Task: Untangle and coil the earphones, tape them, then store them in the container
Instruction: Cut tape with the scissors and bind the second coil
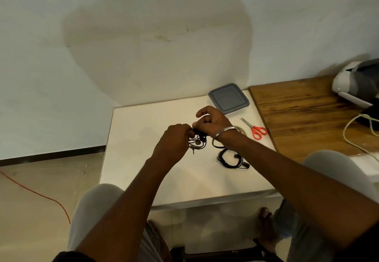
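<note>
Both hands hold a bundle of black earphones (197, 141) above the middle of the white table (143, 138). My left hand (175, 138) pinches its left side; my right hand (211, 123), with a metal bangle on the wrist, grips the top. The jack and earbuds hang below. A second pair of black earphones (231, 159) lies coiled on the table under my right forearm. The container (228, 99), with a grey lid on, stands at the table's far right corner. A roll of clear tape (241, 129) peeks out behind my right wrist.
Red-handled scissors (256, 129) lie near the table's right edge. A wooden desk (307, 114) adjoins on the right, with a white-grey device (356, 81) and a pale cable (352, 130). An orange cord (41, 194) runs on the floor at left. The wall is close behind.
</note>
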